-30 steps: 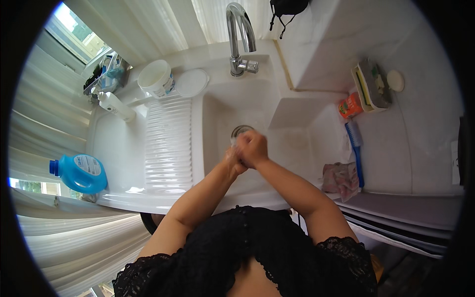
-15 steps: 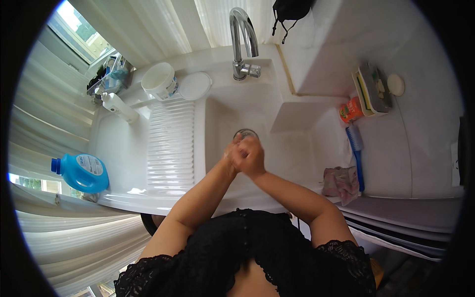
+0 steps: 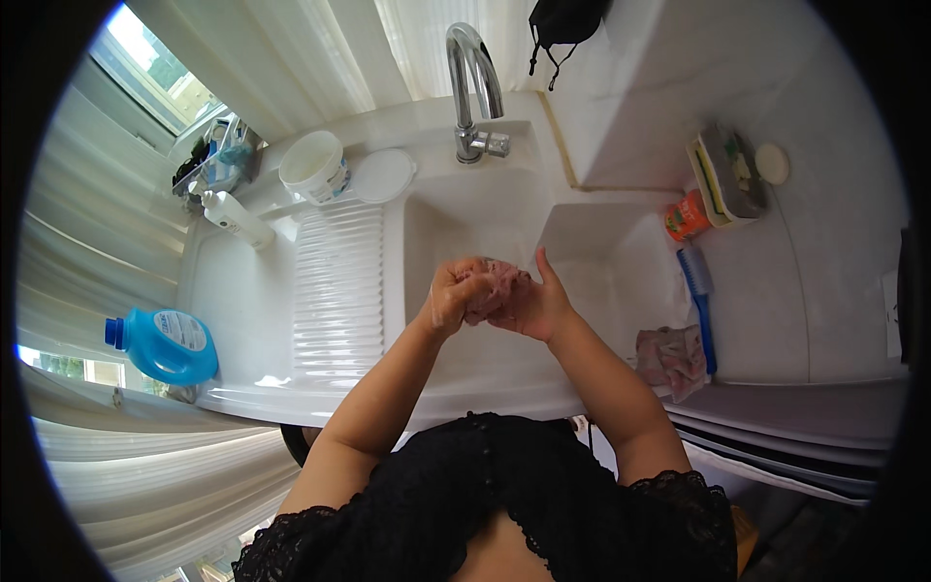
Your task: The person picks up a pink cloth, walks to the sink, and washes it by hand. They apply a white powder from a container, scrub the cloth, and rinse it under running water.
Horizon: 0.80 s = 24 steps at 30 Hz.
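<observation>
Over the white sink basin (image 3: 436, 228), a wet, crumpled pink cloth (image 3: 499, 283) is bunched between my two hands. My left hand (image 3: 451, 294) is closed on the cloth's left side, fingers curled over it. On the other side, my right hand (image 3: 545, 308) is turned palm inward with its thumb raised away from the cloth. Its fingers reach against the cloth's underside and are partly hidden by it. Both hands are above the basin floor, and the drain is out of sight behind them.
A chrome faucet (image 3: 472, 97) stands behind the basin. Left are a ribbed washboard (image 3: 339, 291), white tub (image 3: 315, 167), round lid (image 3: 383, 176), pump bottle (image 3: 236, 219) and blue detergent jug (image 3: 170, 344). Right are a blue brush (image 3: 698, 301), another pinkish cloth (image 3: 671, 359), orange container (image 3: 687, 215) and caddy (image 3: 727, 179).
My hands were clasped together over the drain with the cloth hidden. They have moved apart, exposing the pink cloth. My right thumb has lifted away, and the drain is now covered.
</observation>
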Motion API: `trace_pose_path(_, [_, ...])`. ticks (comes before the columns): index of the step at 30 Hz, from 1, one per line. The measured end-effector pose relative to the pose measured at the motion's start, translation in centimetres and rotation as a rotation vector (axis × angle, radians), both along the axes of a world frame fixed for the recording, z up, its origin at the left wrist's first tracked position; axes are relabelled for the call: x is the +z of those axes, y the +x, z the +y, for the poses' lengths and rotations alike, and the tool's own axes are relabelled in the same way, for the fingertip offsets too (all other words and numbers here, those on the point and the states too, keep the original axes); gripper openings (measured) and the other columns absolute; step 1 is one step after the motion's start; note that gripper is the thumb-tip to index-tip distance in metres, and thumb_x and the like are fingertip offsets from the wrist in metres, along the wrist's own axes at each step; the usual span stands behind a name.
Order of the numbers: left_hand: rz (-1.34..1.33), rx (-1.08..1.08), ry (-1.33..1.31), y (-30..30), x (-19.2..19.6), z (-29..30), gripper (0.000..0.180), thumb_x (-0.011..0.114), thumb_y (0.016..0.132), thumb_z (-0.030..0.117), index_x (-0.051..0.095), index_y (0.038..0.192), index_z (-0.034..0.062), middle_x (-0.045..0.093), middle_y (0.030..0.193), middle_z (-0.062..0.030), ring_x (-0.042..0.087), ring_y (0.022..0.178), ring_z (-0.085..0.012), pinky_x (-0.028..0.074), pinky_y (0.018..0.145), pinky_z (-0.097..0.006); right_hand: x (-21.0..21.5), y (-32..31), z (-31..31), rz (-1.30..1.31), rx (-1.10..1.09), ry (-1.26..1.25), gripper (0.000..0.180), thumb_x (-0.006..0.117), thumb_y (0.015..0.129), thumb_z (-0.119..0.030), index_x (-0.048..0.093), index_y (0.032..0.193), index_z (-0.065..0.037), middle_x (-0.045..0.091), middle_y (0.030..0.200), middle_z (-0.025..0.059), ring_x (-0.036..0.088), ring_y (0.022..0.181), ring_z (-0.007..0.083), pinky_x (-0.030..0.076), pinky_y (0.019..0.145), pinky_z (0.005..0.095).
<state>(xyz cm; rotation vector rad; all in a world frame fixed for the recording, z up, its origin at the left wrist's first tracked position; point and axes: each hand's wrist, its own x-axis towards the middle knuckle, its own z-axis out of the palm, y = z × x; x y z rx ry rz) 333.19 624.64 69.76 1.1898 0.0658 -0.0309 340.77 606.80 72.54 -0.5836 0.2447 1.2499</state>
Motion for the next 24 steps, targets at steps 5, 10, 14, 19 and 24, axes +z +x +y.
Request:
trace_pose_path(5, [0.437,0.107,0.052,-0.7,-1.5,-0.8,0.041,0.056,0.087,0.044,0.058,0.104,0.0063,0.061,0.101,-0.0108,0.059,0.092,-0.0215,0.045,0.075,-0.033,-3.0,1.2,0.2,-0.393,-0.318,0.035,0.031,0.066,0.087,-0.035,0.059,0.099,-0.007,0.063,0.095,0.0072,0.063,0.089,0.0195,0.053,0.081,0.0373])
trace_pose_path(10, [0.601,-0.083,-0.845,-1.5,-2.8,-0.8,0.075,0.046,0.086,0.067,0.044,0.134,0.0094,0.05,0.132,-0.0133,0.046,0.123,-0.0283,0.036,0.1,-0.048,-2.3,-0.3,1.6,-0.355,-0.323,0.046,0.024,0.066,0.089,-0.028,0.059,0.096,-0.006,0.063,0.091,0.0063,0.063,0.085,0.0181,0.053,0.079,0.0357])
trace_pose_path(14, [0.419,0.136,-0.909,-0.7,-3.3,-1.7,0.066,0.038,0.095,0.057,0.042,0.134,0.004,0.049,0.133,-0.0155,0.049,0.122,-0.0309,0.04,0.101,-0.047,-0.3,1.0,1.3,-0.302,-0.136,0.055,0.042,0.053,0.094,-0.044,0.06,0.103,-0.003,0.065,0.098,0.0099,0.063,0.094,0.0228,0.051,0.086,0.0381])
trace_pose_path(19, [0.413,0.344,-0.839,0.6,-1.9,-2.1,0.054,0.043,0.095,0.051,0.054,0.114,0.002,0.06,0.113,-0.0148,0.061,0.102,-0.0268,0.05,0.088,-0.038,-4.9,2.8,1.9,-0.45,-0.267,-0.189,0.027,0.054,0.093,-0.029,0.063,0.094,-0.003,0.064,0.096,0.0111,0.061,0.088,0.0244,0.049,0.083,0.0367])
trace_pose_path(24, [0.303,0.024,-0.882,-0.1,-2.8,-1.7,0.037,0.048,0.095,0.043,0.056,0.082,0.009,0.059,0.081,-0.0063,0.061,0.076,-0.0189,0.053,0.064,-0.033,-3.5,-4.5,5.3,-1.989,-0.55,-0.465,0.014,0.067,0.078,-0.016,0.057,0.073,-0.007,0.061,0.092,0.0121,0.058,0.085,0.0292,0.048,0.076,0.0375])
